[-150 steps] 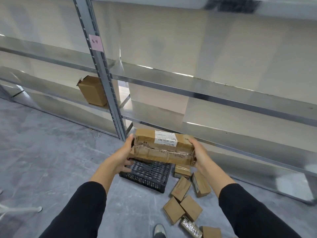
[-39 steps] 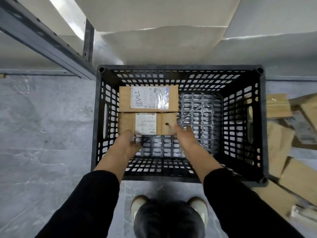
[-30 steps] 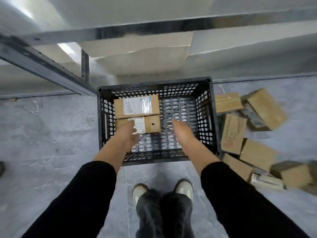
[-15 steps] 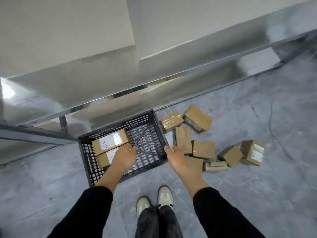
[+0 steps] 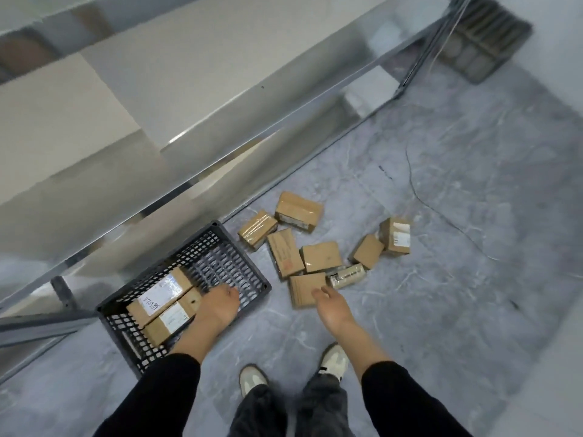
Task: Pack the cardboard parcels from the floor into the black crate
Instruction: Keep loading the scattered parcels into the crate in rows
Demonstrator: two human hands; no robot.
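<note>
The black crate (image 5: 252, 247) stands on the grey floor by the shelving. Two labelled cardboard parcels lie side by side in its left half: a longer one (image 5: 159, 296) and a second one (image 5: 170, 320) with a small hole in its top. My left hand (image 5: 217, 305) hovers over the crate, empty, fingers loosely apart. My right hand (image 5: 331, 305) is open over the floor, just above a flat parcel (image 5: 304, 290). Several more parcels lie scattered to the right of the crate, among them a taped one (image 5: 257, 230), a long one (image 5: 285, 257) and a plastic-wrapped one (image 5: 347, 275).
A metal shelf rack (image 5: 189, 171) runs diagonally behind the crate, with an upright post (image 5: 63, 293) at the left. My two shoes (image 5: 252, 380) stand on the floor below the hands. A dark grate (image 5: 482, 42) sits at the top right. A thin cable (image 5: 419, 190) trails across the floor.
The second parcel has been set in the crate and both hands have let go. The view has swung right and pulled back. My right hand has moved out of the crate towards the floor parcels.
</note>
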